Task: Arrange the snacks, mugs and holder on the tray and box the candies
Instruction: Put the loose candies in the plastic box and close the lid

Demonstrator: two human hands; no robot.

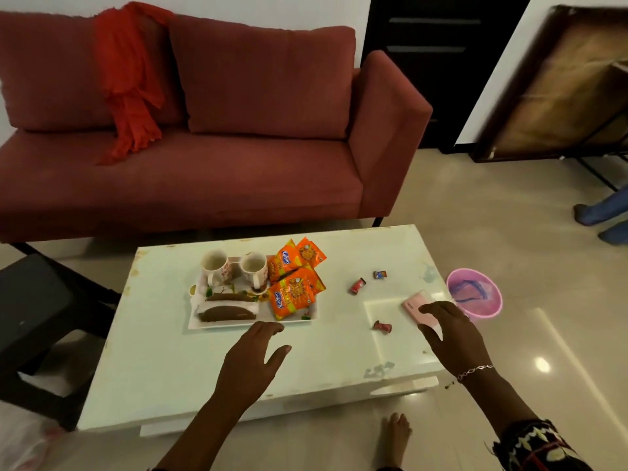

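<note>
The small pink box [420, 306] lies on the white table [170, 351] under the fingertips of the right hand [448, 334], whose fingers are spread and not closed around it. Three wrapped candies [382, 326] lie loose just left of that hand. Farther left, the left hand [253, 362] hovers released, just short of the tray [200, 324] holding two mugs [234, 266], the brown holder [227, 312] and orange snack packets [294, 294].
</note>
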